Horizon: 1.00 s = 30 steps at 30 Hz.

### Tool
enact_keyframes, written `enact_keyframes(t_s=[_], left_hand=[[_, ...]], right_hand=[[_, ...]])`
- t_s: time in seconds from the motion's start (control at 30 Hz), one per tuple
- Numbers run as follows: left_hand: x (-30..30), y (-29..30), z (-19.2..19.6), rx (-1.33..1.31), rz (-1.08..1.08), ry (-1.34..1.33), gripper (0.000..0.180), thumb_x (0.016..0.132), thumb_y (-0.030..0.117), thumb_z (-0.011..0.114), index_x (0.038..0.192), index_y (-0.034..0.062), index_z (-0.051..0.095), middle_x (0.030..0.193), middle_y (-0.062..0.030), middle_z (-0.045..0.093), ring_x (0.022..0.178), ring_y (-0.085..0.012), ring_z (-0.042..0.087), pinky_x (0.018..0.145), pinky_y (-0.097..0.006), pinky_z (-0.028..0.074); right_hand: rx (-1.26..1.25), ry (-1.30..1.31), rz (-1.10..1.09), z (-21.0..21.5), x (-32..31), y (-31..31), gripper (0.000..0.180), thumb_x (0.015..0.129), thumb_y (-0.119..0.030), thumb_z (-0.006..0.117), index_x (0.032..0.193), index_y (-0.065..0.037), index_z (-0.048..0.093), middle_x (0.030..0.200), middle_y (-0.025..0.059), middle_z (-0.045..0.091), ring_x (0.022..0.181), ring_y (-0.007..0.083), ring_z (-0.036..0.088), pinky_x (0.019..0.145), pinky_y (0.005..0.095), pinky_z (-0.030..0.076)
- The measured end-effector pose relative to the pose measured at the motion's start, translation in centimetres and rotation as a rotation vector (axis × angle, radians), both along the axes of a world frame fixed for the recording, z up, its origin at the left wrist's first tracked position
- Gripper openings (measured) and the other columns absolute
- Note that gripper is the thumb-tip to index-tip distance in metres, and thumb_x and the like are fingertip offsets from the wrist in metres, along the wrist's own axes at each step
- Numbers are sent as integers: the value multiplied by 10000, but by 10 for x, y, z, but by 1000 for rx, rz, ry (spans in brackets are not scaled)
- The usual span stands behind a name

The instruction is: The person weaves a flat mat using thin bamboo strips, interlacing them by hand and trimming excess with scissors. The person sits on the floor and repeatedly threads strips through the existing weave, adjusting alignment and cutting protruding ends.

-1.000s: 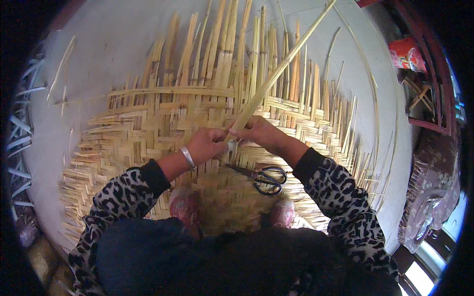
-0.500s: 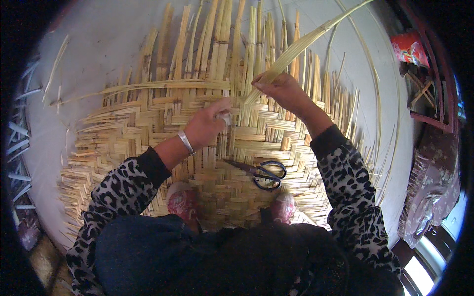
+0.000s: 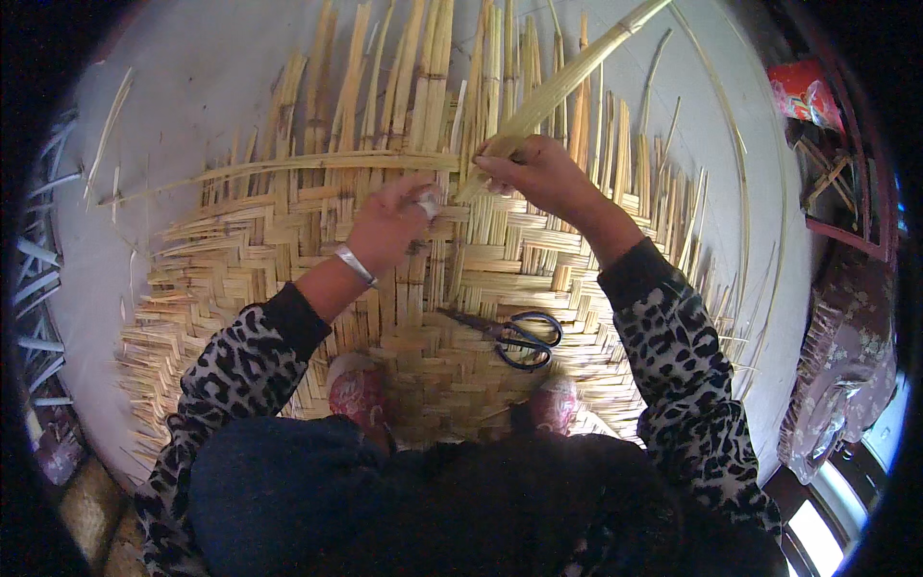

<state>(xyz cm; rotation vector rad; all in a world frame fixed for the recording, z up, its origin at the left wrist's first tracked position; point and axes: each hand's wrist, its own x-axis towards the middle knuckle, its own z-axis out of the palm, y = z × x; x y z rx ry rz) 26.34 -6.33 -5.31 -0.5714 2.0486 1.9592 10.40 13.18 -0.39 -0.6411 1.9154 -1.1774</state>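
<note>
A long, flat, pale green reed strip (image 3: 567, 85) is pinched in my right hand (image 3: 540, 175). Its long end slants up to the far right, and its short end reaches the upright strips at the middle of the woven reed mat (image 3: 336, 255). Left of it, my left hand (image 3: 389, 226) hovers over the mat, blurred, with fingers apart and nothing visible in them; something white wraps one finger. Just beyond this hand, a strip (image 3: 317, 162) lies crosswise over the uprights. Dark-handled scissors (image 3: 519, 338) rest on the mat, nearer to me.
My red patterned shoes (image 3: 361, 392) stand on the near part of the mat. Loose strips (image 3: 716, 91) lie on the pale floor (image 3: 212, 87) at right and left. A metal rack (image 3: 43, 279) is at the left edge; a camouflage-patterned cloth (image 3: 841, 361) hangs at the right.
My right hand has shifted slightly left with the reed strip, whose far end has swung left. My left hand has drawn back leftward from the middle uprights. The scissors stay in place.
</note>
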Motion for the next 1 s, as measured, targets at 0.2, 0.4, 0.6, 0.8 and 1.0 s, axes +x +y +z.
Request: enact_keyframes(t_s=[0.2, 0.4, 0.6, 0.8, 1.0], left_hand=[[11, -4, 4, 182, 120, -44, 331, 918, 31, 540, 1247, 11, 573, 1016, -58, 679, 884, -122, 651, 739, -263, 518], [3, -9, 9, 64, 6, -26, 283, 904, 84, 616, 1184, 43, 615, 930, -59, 681, 852, -133, 650, 728, -273, 517], [-35, -15, 18, -711, -292, 315, 291, 824, 169, 674, 1095, 69, 635, 890, -146, 674, 809, -313, 667, 741, -404, 531], [-58, -22, 16, -821, -462, 217, 276, 792, 244, 709, 998, 76, 634, 845, -117, 691, 825, -329, 666, 735, -436, 524], [-49, -22, 7, -634, -358, 201, 253, 782, 247, 717, 978, 100, 654, 856, -116, 690, 825, -328, 667, 729, -439, 525]], right_hand=[[181, 124, 24, -21, 5, -21, 409, 885, -386, 664, 903, 21, 705, 719, 143, 675, 647, 213, 655, 637, 352, 521], [33, 195, -4, -32, 7, -27, 432, 883, -402, 649, 817, 25, 674, 710, 183, 652, 681, 311, 671, 651, 428, 518], [26, 422, 119, -18, 10, -35, 318, 920, -265, 653, 1032, 31, 680, 759, 133, 696, 641, 158, 676, 609, 310, 539], [124, 427, 133, -10, 7, -42, 291, 914, -254, 659, 937, 34, 686, 726, 129, 692, 623, 160, 680, 588, 305, 533], [48, 285, 43, -15, 9, -43, 310, 878, -342, 618, 920, -45, 696, 753, 160, 677, 726, 344, 676, 692, 440, 544]])
